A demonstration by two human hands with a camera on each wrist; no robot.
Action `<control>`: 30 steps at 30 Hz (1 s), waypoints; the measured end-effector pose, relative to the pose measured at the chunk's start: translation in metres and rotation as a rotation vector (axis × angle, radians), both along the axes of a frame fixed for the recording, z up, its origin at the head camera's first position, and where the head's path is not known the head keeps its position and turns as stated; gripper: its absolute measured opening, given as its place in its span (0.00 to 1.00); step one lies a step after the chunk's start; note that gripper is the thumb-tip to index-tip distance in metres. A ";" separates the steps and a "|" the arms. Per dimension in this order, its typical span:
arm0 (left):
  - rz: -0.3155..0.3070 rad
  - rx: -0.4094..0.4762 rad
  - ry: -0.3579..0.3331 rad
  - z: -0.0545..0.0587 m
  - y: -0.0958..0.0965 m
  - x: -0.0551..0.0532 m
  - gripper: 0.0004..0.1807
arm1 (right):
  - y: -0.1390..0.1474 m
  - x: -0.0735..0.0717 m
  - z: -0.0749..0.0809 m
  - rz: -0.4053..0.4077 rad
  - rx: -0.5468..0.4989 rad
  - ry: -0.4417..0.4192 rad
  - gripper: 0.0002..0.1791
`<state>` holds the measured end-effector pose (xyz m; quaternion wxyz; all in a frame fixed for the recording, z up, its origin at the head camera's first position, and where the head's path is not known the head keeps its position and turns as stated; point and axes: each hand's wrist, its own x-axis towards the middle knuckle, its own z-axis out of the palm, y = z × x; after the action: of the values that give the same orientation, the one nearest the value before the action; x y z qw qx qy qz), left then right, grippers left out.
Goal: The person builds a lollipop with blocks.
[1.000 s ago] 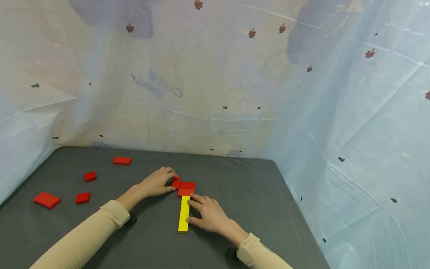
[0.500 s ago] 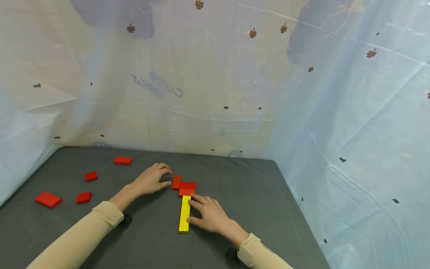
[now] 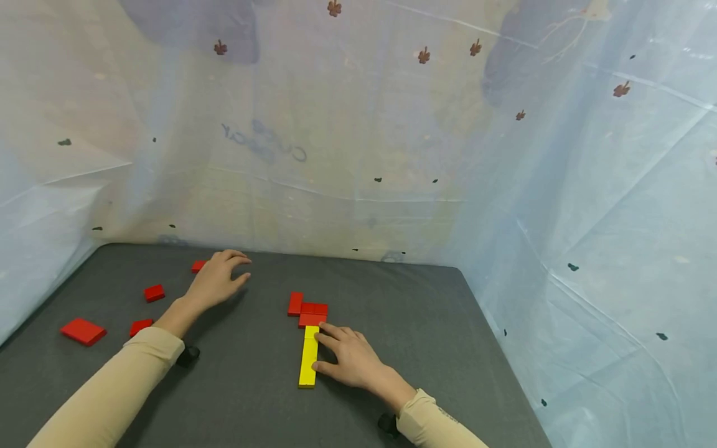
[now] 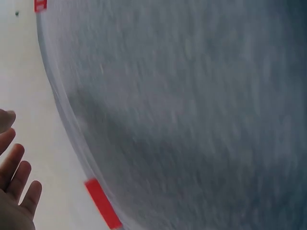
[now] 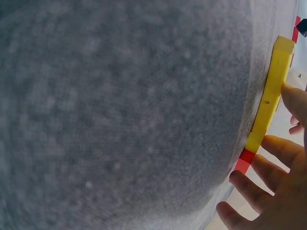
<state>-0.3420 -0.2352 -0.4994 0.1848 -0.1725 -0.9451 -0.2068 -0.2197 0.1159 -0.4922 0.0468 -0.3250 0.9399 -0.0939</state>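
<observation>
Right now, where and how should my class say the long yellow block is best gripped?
Probably across the middle of the long yellow block, from above, fingers pinching its two long sides. It lies flat and narrow; its left side is free, and the right hand is at its right. The far end seems poorer: it meets the short yellow block.

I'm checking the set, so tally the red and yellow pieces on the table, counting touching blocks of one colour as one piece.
Loose red pieces: 4
Red cluster: 1
Yellow strip: 1
Total: 6
</observation>
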 end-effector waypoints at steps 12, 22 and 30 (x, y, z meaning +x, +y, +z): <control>0.159 0.001 -0.094 0.007 -0.041 -0.012 0.20 | 0.001 -0.001 -0.001 -0.006 0.011 -0.003 0.35; 0.225 -0.053 -0.220 0.005 -0.058 -0.021 0.25 | 0.001 -0.001 0.000 -0.002 0.017 0.007 0.35; 0.228 -0.078 -0.279 0.005 -0.062 -0.016 0.25 | 0.001 -0.001 -0.001 0.001 0.018 0.007 0.35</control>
<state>-0.3576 -0.2975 -0.4940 0.0671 -0.0410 -0.9824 -0.1695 -0.2209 0.1168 -0.4930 0.0467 -0.3252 0.9407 -0.0843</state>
